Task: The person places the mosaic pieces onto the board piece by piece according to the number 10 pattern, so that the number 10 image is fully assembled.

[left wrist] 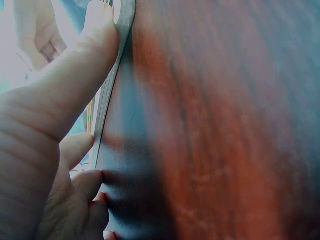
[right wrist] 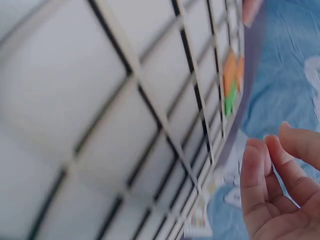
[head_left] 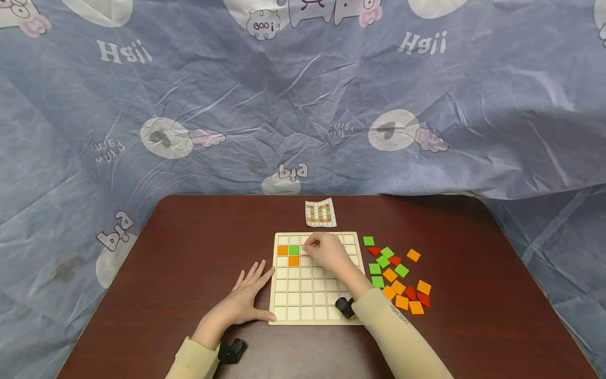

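Note:
A cream grid board (head_left: 293, 299) lies on the table. Orange tiles (head_left: 282, 250) and one green tile (head_left: 293, 249) sit in cells at its upper left. My left hand (head_left: 243, 297) is spread on the table at the board's left side, thumb at the near corner and index fingertip at the edge. In the left wrist view the thumb (left wrist: 95, 45) lies against the board's side. My right hand (head_left: 326, 252) is over the upper middle cells, fingertips drawn together just right of the green tile. I cannot tell whether the right fingertips (right wrist: 255, 150) pinch a tile.
Loose green, orange and red tiles (head_left: 401, 302) are scattered right of the board. Behind it lies a small pattern card (head_left: 320, 212) with a coloured grid. Dark wood table (head_left: 213, 226) surrounds these, and a printed blue cloth (head_left: 284, 105) hangs behind.

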Tool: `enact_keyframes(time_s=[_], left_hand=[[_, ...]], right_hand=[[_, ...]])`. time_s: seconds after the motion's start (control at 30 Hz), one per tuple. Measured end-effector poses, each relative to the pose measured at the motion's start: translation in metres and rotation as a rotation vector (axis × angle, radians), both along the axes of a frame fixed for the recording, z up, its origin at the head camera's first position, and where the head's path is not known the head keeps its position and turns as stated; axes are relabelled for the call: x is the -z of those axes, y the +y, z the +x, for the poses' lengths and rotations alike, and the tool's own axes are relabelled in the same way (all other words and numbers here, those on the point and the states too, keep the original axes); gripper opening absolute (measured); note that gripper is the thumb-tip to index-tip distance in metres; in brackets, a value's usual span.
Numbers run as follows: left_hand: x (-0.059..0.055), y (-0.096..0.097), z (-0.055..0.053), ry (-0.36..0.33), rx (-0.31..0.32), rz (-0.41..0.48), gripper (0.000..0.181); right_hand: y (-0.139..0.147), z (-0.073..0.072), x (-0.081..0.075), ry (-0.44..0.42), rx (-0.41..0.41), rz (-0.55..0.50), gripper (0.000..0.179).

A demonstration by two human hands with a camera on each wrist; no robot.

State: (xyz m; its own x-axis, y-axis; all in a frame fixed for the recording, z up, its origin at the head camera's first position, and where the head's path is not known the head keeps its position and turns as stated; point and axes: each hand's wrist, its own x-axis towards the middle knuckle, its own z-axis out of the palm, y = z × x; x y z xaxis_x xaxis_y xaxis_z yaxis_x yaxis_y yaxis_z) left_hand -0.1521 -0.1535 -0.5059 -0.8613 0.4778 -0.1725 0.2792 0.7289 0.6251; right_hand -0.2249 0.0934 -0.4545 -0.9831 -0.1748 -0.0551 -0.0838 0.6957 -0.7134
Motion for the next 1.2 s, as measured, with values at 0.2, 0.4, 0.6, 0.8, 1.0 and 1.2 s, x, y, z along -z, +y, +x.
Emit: enact_keyframes(time_s=[0.2, 0.4, 0.6, 0.8, 1.0, 1.2], left_hand=[[-0.003, -0.001, 0.000, 0.011, 0.006, 0.005, 0.111], [-0.003, -0.002, 0.000, 0.018, 0.005, 0.004, 0.111], [-0.003, -0.002, -0.001, -0.004, -0.005, 0.008, 0.111], [-0.004, -0.003, 0.000, -0.007, -0.003, 0.016, 0.111], [-0.003, -0.004, 0.002, -0.009, 0.009, 0.023, 0.111], [-0.001, -0.002, 0.001, -0.017, 0.022, 0.023, 0.110]], right_hand=[[0.044, -0.003, -0.014, -0.033, 0.091, -0.058, 0.013], [0.105, -0.003, -0.015, -0.053, 0.205, -0.095, 0.027], [0.162, 0.004, -0.011, -0.063, 0.308, -0.099, 0.037], [0.203, 0.015, 0.001, -0.084, 0.384, -0.053, 0.042], [0.226, 0.025, 0.015, -0.143, 0.449, -0.039, 0.047], [0.234, 0.030, 0.022, -0.171, 0.432, -0.007, 0.049]])
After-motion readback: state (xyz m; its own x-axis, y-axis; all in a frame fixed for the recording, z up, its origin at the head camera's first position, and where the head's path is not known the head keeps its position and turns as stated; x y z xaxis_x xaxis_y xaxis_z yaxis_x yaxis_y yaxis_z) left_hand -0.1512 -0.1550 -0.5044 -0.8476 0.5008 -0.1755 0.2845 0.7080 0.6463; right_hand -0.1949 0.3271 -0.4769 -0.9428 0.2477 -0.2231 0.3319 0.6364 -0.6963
